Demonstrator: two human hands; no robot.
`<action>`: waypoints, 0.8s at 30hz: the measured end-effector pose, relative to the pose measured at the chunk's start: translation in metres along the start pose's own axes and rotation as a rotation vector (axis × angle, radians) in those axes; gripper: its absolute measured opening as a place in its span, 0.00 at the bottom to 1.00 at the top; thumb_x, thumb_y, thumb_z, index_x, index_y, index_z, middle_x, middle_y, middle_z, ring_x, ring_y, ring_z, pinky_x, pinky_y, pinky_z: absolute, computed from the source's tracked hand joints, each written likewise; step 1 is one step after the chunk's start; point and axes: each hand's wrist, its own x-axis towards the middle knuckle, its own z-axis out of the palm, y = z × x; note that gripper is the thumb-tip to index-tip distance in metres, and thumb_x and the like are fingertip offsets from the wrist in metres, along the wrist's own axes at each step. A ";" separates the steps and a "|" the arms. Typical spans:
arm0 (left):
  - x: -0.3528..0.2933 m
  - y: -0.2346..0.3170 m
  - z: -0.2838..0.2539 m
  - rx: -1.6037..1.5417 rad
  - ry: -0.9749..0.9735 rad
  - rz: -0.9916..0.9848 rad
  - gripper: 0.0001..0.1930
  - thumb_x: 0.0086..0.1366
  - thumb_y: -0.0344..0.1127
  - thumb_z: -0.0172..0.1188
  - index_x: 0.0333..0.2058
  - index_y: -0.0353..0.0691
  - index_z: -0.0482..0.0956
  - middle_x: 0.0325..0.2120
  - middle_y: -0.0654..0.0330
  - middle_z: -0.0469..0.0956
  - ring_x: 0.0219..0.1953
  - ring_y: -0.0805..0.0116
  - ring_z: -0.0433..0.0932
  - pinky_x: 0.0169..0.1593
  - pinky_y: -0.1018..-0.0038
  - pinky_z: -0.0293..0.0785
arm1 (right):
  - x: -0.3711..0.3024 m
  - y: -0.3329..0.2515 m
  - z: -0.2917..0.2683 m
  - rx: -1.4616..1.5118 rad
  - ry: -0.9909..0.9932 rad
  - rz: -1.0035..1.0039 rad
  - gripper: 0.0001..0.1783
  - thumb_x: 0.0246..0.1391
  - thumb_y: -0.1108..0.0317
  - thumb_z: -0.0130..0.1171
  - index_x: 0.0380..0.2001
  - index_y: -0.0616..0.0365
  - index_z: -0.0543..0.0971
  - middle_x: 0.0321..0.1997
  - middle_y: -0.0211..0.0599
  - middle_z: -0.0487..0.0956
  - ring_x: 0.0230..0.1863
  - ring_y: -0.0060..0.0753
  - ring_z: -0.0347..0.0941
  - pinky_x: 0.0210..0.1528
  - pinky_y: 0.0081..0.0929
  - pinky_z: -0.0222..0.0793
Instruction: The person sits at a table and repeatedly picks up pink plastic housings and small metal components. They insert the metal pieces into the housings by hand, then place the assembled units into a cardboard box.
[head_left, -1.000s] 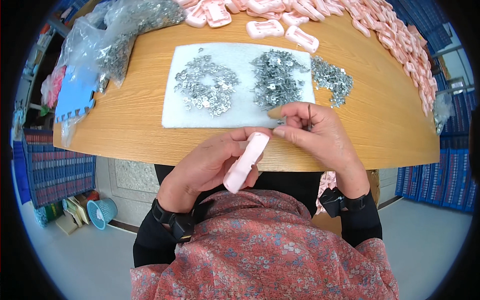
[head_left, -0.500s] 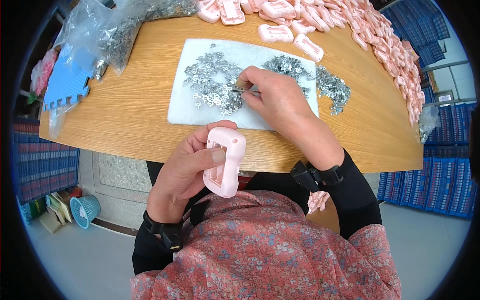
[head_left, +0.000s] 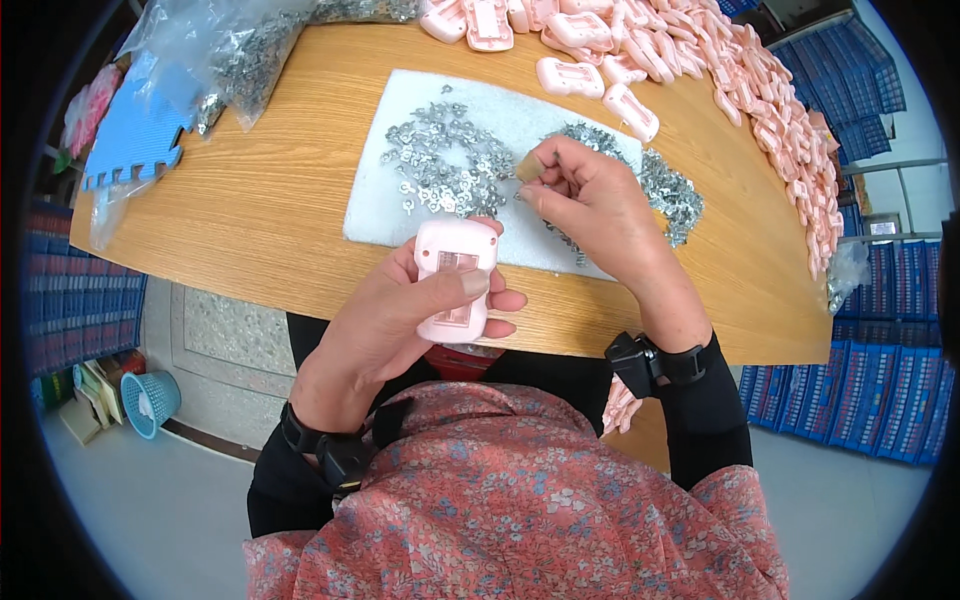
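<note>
Over the white pad, your right hand curls, thumb near forefinger; I cannot tell whether they pinch anything. Nearer you, your left hand clasps a shell, its recess half-covered; loose clips and heaped shells seem left.

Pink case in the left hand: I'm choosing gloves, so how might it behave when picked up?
The pink case is probably stiff: it shows no bend under the thumb of the left hand. It is likely light for its size, given the hollow opening in its face. Its smooth, rounded edges suggest it could be slightly slippery.
</note>
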 end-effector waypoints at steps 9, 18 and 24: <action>0.024 -0.006 0.022 0.009 0.187 0.126 0.24 0.64 0.28 0.60 0.58 0.39 0.66 0.40 0.57 0.77 0.38 0.65 0.81 0.42 0.68 0.83 | -0.029 -0.001 0.009 0.761 -0.049 0.126 0.12 0.54 0.73 0.65 0.41 0.56 0.76 0.33 0.20 0.76 0.31 0.09 0.68 0.32 0.10 0.63; 0.026 -0.013 0.022 0.363 0.172 0.190 0.23 0.60 0.23 0.61 0.54 0.35 0.69 0.33 0.61 0.76 0.32 0.74 0.78 0.37 0.74 0.79 | -0.048 -0.010 -0.001 0.414 -0.120 0.071 0.08 0.53 0.77 0.61 0.37 0.61 0.76 0.31 0.20 0.74 0.33 0.10 0.68 0.38 0.14 0.66; 0.022 -0.013 0.026 0.076 0.140 0.056 0.19 0.72 0.42 0.50 0.56 0.39 0.67 0.31 0.58 0.77 0.30 0.68 0.80 0.37 0.65 0.83 | -0.056 0.002 -0.003 0.451 -0.066 0.044 0.09 0.53 0.76 0.62 0.38 0.62 0.76 0.31 0.21 0.74 0.33 0.11 0.67 0.37 0.15 0.67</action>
